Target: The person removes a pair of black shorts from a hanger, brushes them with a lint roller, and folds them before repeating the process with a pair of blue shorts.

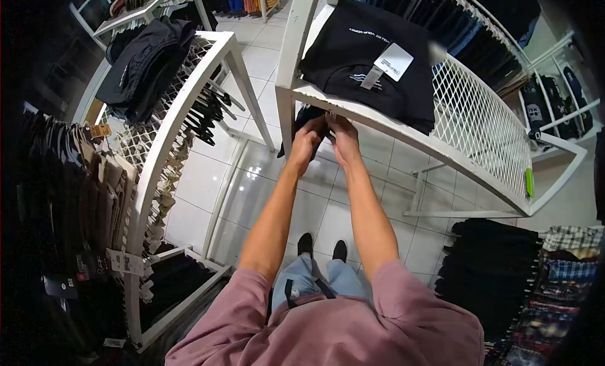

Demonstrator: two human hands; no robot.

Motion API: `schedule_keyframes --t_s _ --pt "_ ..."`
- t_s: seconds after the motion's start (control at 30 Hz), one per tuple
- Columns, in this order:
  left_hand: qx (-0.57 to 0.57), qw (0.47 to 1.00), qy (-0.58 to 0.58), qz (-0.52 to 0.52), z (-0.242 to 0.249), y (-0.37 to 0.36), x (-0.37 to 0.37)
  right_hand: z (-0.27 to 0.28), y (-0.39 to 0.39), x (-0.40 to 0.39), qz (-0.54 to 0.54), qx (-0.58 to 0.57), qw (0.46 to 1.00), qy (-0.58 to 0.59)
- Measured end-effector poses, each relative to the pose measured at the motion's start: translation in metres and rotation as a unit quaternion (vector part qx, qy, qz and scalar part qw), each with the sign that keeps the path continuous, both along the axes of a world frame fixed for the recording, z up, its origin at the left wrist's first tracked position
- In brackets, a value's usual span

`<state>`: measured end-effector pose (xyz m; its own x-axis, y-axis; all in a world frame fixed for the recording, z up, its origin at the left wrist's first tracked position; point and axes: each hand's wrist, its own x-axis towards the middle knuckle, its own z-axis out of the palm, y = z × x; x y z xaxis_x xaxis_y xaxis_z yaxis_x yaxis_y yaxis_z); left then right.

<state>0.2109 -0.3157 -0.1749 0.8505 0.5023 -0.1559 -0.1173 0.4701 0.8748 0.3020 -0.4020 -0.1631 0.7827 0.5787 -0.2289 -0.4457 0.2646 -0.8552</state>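
Observation:
Both arms reach forward beneath the front edge of a white metal display rack (378,121). My left hand (307,138) has its fingers curled on a dark garment (307,116) that hangs below the rack's edge beside its leg. Close by, my right hand (344,139) is closed too, its fingertips at the upper right of the same garment. The rack's edge hides part of the cloth, and its kind cannot be made out. Just above my hands, a stack of folded black T-shirts (353,48) lies on the rack, with a white tag (395,62) on top.
On the left stands a white rack (148,171) with folded dark clothes (148,67) on top and trousers (88,196) hanging under it. Dark garments (491,265) and plaid shirts (561,290) hang at lower right. A bright green item (529,183) sits on the mesh shelf's corner.

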Motion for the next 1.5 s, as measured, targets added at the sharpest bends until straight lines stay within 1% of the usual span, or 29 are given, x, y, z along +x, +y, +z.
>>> schedule_keyframes --t_s 0.1,0.13,0.17,0.23,0.3,0.37,0.4,0.47,0.5,0.57,0.6,0.63,0.67,0.7,0.73,0.8,0.83,0.9,0.93,0.97,1.07,1.13,1.23,1.27,1.3,1.33,1.37,1.4,1.5 --pt "0.014 1.000 0.007 0.003 -0.017 -0.021 -0.014 -0.007 -0.022 -0.026 -0.048 -0.001 0.999 -0.009" --pt "0.018 1.000 0.020 -0.008 -0.017 -0.028 -0.023 -0.014 -0.034 -0.030 -0.008 0.003 1.000 -0.023" --pt "0.024 0.999 0.031 -0.020 -0.016 -0.034 -0.031 -0.019 -0.048 -0.037 -0.012 0.003 1.000 -0.025" --pt "0.019 0.997 0.024 -0.065 -0.024 -0.051 -0.047 -0.026 -0.075 -0.050 0.032 -0.144 0.979 -0.144" --pt "0.007 0.998 -0.006 -0.068 -0.032 -0.075 -0.061 -0.039 -0.100 -0.074 -0.045 -0.152 0.969 -0.191" --pt "0.004 0.992 0.048 -0.118 -0.030 -0.097 -0.077 -0.033 -0.127 -0.100 -0.109 -0.145 0.961 -0.207" --pt "0.001 0.989 0.026 -0.145 -0.023 -0.110 -0.082 -0.026 -0.143 -0.107 -0.137 -0.146 0.958 -0.207" --pt "-0.035 0.978 0.005 -0.204 -0.002 -0.135 -0.091 -0.023 -0.186 -0.114 -0.167 -0.233 0.923 -0.256" --pt "-0.034 0.970 0.002 -0.241 -0.009 -0.147 -0.092 -0.018 -0.209 -0.116 -0.178 -0.284 0.900 -0.279" --pt "0.019 0.950 -0.005 -0.313 0.026 -0.159 -0.100 0.014 -0.247 -0.121 -0.185 -0.352 0.869 -0.295" --pt "0.093 0.952 -0.022 -0.289 0.023 -0.154 -0.102 0.027 -0.265 -0.123 -0.192 -0.337 0.867 -0.312" --pt "0.102 0.949 -0.029 -0.298 0.021 -0.150 -0.107 0.035 -0.284 -0.128 -0.200 -0.324 0.864 -0.329" --pt "0.199 0.967 0.005 -0.161 0.018 -0.145 -0.110 0.039 -0.307 -0.127 -0.186 -0.311 0.872 -0.328" --pt "0.286 0.957 0.037 -0.017 0.019 -0.138 -0.110 0.044 -0.331 -0.128 -0.170 -0.302 0.880 -0.324" --pt "0.290 0.956 0.024 -0.027 0.028 -0.131 -0.104 0.061 -0.351 -0.129 -0.155 -0.287 0.892 -0.314" --pt "0.435 0.893 0.041 0.104 0.060 -0.116 -0.101 0.093 -0.388 -0.134 -0.135 -0.268 0.911 -0.282" --pt "0.486 0.870 0.015 0.081 0.071 -0.112 -0.094 0.104 -0.400 -0.133 -0.150 -0.261 0.915 -0.270" --pt "0.408 0.905 0.022 -0.114 0.072 -0.103 -0.076 0.129 -0.417 -0.126 -0.176 -0.229 0.925 -0.248" --pt "0.262 0.938 0.032 -0.226 0.104 -0.111 -0.068 0.137 -0.422 -0.121 -0.203 -0.239 0.910 -0.271" --pt "0.283 0.935 -0.028 -0.212 0.117 -0.121 -0.059 0.146 -0.428 -0.115 -0.229 -0.250 0.894 -0.294" --pt "0.286 0.931 -0.031 -0.227 0.153 -0.147 -0.036 0.177 -0.433 -0.089 -0.331 -0.219 0.863 -0.313" --pt "0.270 0.937 -0.088 -0.203 0.187 -0.166 -0.022 0.185 -0.450 -0.066 -0.362 -0.225 0.838 -0.340" --pt "0.266 0.940 -0.126 -0.174 0.238 -0.181 -0.004 0.214 -0.462 -0.034 -0.412 -0.157 0.832 -0.335" --pt "0.318 0.921 -0.132 -0.184 0.247 -0.176 0.007 0.232 -0.463 -0.021 -0.411 -0.152 0.826 -0.355" --pt "0.302 0.925 -0.142 -0.182 0.260 -0.177 0.017 0.252 -0.465 -0.006 -0.383 -0.187 0.821 -0.380" --pt "0.336 0.913 -0.166 -0.164 0.276 -0.177 0.030 0.283 -0.465 0.005 -0.352 -0.240 0.819 -0.384" --pt "0.370 0.897 -0.190 -0.146 0.293 -0.175 0.046 0.308 -0.459 0.025 -0.337 -0.222 0.816 -0.414" --pt "0.361 0.901 -0.187 -0.151 0.314 -0.175 0.062 0.329 -0.451 0.046 -0.350 -0.186 0.837 -0.377" --pt "0.354 0.905 -0.179 -0.151 0.364 -0.169 0.130 0.385 -0.443 0.141 -0.282 -0.160 0.866 -0.381"
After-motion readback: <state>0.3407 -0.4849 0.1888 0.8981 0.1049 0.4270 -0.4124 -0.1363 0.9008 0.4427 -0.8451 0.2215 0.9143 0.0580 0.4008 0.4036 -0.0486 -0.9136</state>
